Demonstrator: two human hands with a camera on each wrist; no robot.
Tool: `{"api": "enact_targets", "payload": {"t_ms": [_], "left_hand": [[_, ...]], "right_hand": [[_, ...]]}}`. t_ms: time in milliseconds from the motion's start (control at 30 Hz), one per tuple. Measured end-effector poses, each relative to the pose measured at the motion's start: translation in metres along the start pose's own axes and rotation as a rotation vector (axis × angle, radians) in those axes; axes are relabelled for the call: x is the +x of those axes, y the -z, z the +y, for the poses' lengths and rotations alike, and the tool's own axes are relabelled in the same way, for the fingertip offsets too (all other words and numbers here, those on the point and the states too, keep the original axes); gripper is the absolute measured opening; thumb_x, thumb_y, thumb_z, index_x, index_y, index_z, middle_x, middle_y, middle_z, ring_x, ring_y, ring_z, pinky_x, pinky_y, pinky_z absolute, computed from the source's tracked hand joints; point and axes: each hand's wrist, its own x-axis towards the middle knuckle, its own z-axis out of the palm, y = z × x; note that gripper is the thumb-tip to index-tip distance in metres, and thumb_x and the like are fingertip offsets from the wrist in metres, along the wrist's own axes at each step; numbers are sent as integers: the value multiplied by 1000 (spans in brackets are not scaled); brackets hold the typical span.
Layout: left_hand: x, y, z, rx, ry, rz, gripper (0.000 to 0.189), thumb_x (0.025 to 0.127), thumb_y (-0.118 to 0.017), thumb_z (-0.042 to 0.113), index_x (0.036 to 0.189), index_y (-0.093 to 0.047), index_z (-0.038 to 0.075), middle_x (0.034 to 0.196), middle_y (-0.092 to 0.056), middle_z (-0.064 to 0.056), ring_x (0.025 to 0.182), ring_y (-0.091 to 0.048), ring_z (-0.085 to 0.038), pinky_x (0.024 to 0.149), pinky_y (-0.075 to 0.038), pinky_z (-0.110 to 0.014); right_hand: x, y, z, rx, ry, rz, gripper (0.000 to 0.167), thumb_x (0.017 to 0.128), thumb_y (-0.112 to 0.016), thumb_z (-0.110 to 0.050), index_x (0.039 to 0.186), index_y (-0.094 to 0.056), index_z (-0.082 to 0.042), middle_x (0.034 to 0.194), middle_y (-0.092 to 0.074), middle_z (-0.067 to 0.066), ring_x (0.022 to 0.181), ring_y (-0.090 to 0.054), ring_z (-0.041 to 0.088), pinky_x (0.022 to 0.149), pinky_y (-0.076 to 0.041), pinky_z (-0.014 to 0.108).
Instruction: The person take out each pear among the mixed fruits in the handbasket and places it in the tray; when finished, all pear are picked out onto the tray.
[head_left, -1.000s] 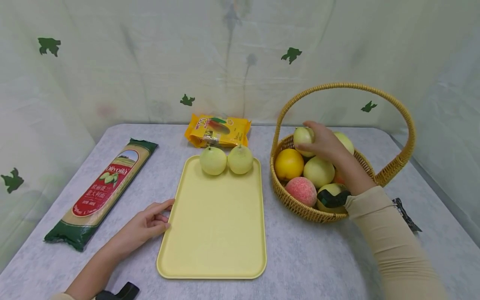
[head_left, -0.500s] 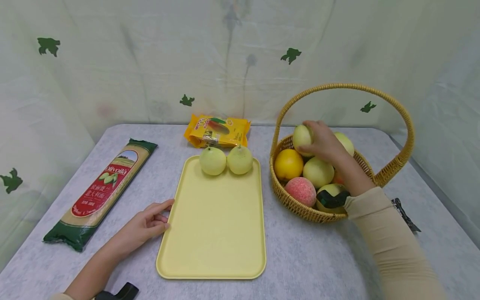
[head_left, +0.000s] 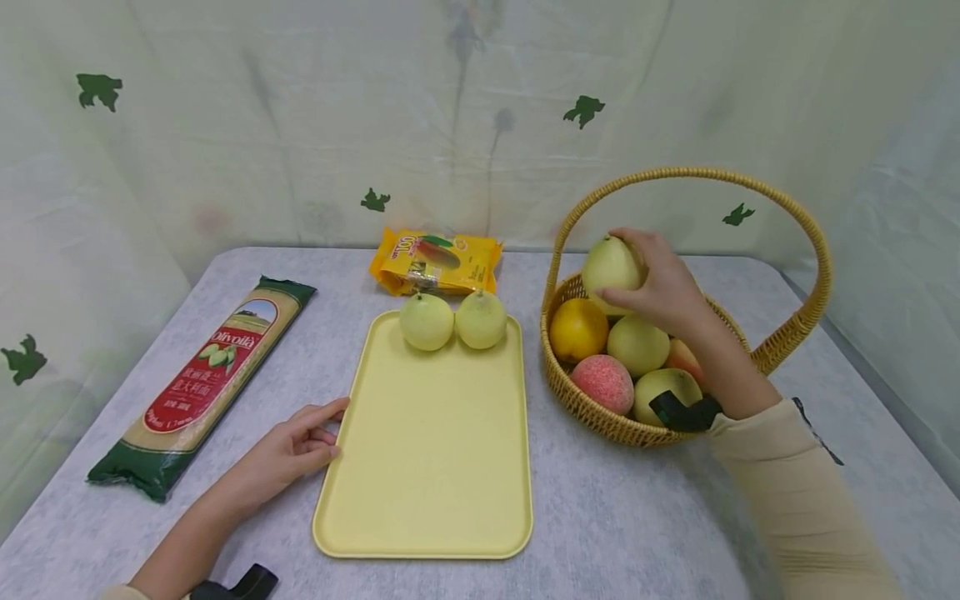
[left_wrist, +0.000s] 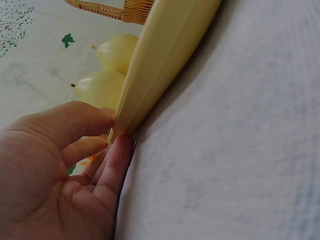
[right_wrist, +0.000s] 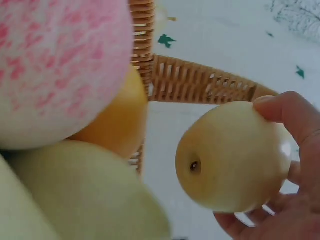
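Observation:
My right hand (head_left: 660, 279) grips a pale yellow-green pear (head_left: 611, 271) above the back of the wicker basket (head_left: 600, 423). In the right wrist view, the thumb lies on one side of the pear (right_wrist: 230, 160) and the fingers curl round the other. An orange (head_left: 578, 330), a pink-red peach (head_left: 602, 384) and more pears (head_left: 637, 344) lie in the basket. At the left edge of the yellow tray (head_left: 427, 467), my left hand (head_left: 288, 446) holds the rim between thumb and fingers. Two pears (head_left: 427, 322) sit side by side at the tray's far end.
A long pasta packet (head_left: 206, 383) lies slanted on the left of the table. Behind the tray is a yellow snack packet (head_left: 437, 261) with a mango picture. The basket's tall handle (head_left: 686, 172) arches over the right hand. A small dark object (head_left: 817, 432) lies right of the basket.
My right hand has lifted the pear up from among the other fruit, moving slightly right and toward me. The left hand and the tray stay put.

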Motion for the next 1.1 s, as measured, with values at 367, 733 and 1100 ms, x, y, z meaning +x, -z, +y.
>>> {"api": "enact_targets", "payload": {"t_ms": [367,733,1100], "left_hand": [[1,2,0,17,-7,1,61,85,-61,9,139,-32,3,125,-36,-19,91,-49,-16,73,-46,-22],[0,1,0,19,6,1,61,85,-61,10,139,-32,3,126,-35,-19,92,-49,-16,72,-46,-22],[0,0,-1,-3,1,-3,61,86,-60,8,139,-31,2,127,-34,-20,91,-50,-15,72,-47,-23]], "right_hand": [[-29,-5,-51,194,194,41,70,73,-75,-11,134,-39,-11,130,-41,5,100,-45,22,73,-45,31],[-28,-75,-105,475,393,-7,73,69,-78,-11,132,-42,-11,129,-44,0,114,-41,12,88,-39,37],[-19,-146,-116,571,218,-103,69,71,-76,-5,130,-40,-3,130,-42,8,116,-38,15,90,-37,37]]}}
